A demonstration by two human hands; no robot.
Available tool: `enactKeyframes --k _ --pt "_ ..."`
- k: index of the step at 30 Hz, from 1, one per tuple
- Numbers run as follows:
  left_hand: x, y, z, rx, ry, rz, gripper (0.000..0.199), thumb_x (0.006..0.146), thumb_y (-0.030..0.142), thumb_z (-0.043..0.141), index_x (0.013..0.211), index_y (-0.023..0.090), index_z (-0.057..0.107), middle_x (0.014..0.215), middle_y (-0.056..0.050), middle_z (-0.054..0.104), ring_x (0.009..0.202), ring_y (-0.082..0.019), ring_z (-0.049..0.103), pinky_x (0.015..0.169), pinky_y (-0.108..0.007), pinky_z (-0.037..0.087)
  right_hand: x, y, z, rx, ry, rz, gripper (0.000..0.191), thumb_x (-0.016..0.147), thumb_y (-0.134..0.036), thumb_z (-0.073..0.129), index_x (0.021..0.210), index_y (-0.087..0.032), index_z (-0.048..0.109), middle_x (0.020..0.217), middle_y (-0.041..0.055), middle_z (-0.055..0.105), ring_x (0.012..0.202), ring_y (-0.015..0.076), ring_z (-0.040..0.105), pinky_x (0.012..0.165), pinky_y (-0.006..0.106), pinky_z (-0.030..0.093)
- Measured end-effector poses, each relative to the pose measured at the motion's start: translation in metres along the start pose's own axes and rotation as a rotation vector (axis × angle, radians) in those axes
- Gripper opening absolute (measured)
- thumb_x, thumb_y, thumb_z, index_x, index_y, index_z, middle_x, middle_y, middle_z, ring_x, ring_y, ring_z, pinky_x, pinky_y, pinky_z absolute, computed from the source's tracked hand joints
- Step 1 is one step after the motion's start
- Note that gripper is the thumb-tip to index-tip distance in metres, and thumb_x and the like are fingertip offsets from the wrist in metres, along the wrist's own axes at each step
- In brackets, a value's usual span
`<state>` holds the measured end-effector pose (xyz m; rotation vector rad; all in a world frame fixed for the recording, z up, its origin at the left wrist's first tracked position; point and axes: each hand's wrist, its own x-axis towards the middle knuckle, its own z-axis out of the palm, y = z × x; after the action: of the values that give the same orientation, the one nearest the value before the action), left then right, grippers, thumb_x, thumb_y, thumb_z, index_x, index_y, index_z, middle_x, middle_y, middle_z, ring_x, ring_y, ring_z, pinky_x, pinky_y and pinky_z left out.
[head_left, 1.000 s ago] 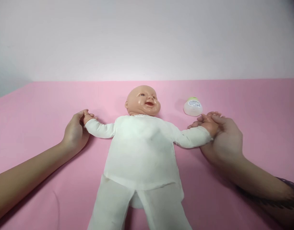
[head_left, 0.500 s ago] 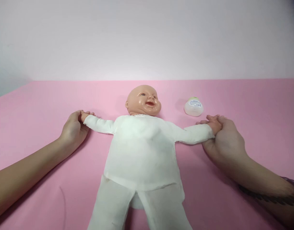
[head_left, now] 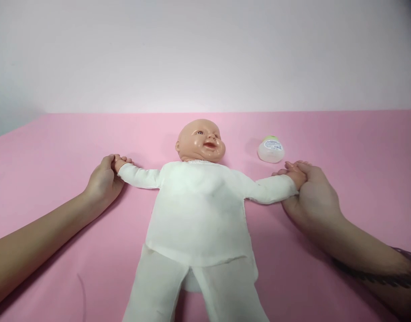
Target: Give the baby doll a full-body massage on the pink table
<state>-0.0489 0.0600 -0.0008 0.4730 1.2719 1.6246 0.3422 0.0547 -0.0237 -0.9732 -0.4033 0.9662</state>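
The doll [head_left: 198,210] lies on its back on the pink table [head_left: 369,152], with the head away from the person and the legs toward the person, cut by the lower edge of the view. Probably it is placed so in order that both its arms can be reached equally well. The left hand [head_left: 103,183] is closed around one small hand [head_left: 118,165] of the doll; the right hand [head_left: 315,197] is closed around the other, thumb above and fingers beneath. The person's two hands are well apart, one at each side, and this seems to be the reason why the doll's arms are spread sideways. The grip looks light, I judge, because a soft toy does not need much force. The bottle [head_left: 271,152] is beyond the right hand, near but not touched, perhaps so as not to disturb the arms
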Motion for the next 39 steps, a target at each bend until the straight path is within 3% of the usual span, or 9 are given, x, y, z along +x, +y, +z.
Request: enactKeyframes --k 3,9,15,23,27,34,39 --pt "0.000 0.001 0.000 -0.002 -0.014 -0.028 0.030 0.098 0.013 0.041 0.072 0.019 0.056 0.069 -0.001 0.065 0.071 -0.012 0.068 0.072 -0.029 0.064 -0.010 -0.005 0.013 0.007 0.200 0.096 0.018 0.089 -0.009 0.050 0.075 -0.020 0.054 0.086 -0.0015 0.058 0.057 0.0049 0.056 0.053 0.018 0.059" --pt "-0.002 0.001 0.001 -0.019 -0.020 -0.015 0.029 0.092 0.007 0.042 0.069 0.020 0.054 0.068 0.000 0.064 0.070 -0.012 0.068 0.076 -0.031 0.065 -0.018 -0.010 0.020 0.052 0.186 0.069 0.018 0.079 -0.006 0.048 0.069 -0.020 0.052 0.079 -0.0010 0.054 0.057 0.0075 0.054 0.047 0.018 0.056" --pt "-0.005 0.001 0.003 0.058 -0.014 0.012 0.020 0.089 0.011 0.047 0.072 0.018 0.053 0.071 -0.004 0.061 0.070 -0.015 0.065 0.067 -0.029 0.062 -0.020 -0.011 0.021 0.007 0.213 0.129 0.021 0.088 -0.007 0.051 0.073 -0.021 0.055 0.084 -0.0028 0.058 0.057 0.0055 0.054 0.051 0.018 0.057" --pt "-0.005 -0.001 0.003 -0.006 -0.018 0.033 0.011 0.082 0.008 0.047 0.079 0.018 0.051 0.077 -0.004 0.057 0.074 -0.018 0.063 0.083 -0.041 0.061 -0.018 -0.010 0.020 0.040 0.176 0.091 0.022 0.085 -0.010 0.045 0.067 -0.020 0.053 0.080 -0.0009 0.056 0.058 0.0064 0.055 0.050 0.018 0.056" --pt "-0.003 -0.001 0.001 -0.021 -0.026 0.035 0.009 0.080 0.009 0.048 0.079 0.017 0.051 0.076 -0.004 0.057 0.074 -0.017 0.063 0.082 -0.039 0.061 -0.019 -0.010 0.022 0.054 0.168 0.087 0.024 0.083 -0.008 0.044 0.065 -0.019 0.054 0.078 -0.0003 0.055 0.058 0.0068 0.055 0.050 0.018 0.057" --pt "0.002 -0.002 -0.001 0.030 -0.042 0.016 0.012 0.085 0.011 0.050 0.077 0.018 0.052 0.075 -0.005 0.059 0.074 -0.018 0.063 0.074 -0.034 0.061 -0.018 -0.010 0.021 -0.022 0.185 0.104 0.024 0.089 -0.008 0.051 0.069 -0.020 0.055 0.079 -0.0025 0.057 0.056 0.0057 0.055 0.050 0.016 0.056" --pt "0.000 -0.002 0.000 -0.005 -0.013 0.025 0.010 0.088 0.011 0.049 0.082 0.018 0.053 0.075 -0.004 0.061 0.075 -0.017 0.064 0.078 -0.035 0.063 -0.018 -0.009 0.021 0.018 0.195 0.095 0.025 0.090 -0.009 0.047 0.068 -0.020 0.054 0.079 -0.0023 0.057 0.057 0.0057 0.055 0.050 0.017 0.056"
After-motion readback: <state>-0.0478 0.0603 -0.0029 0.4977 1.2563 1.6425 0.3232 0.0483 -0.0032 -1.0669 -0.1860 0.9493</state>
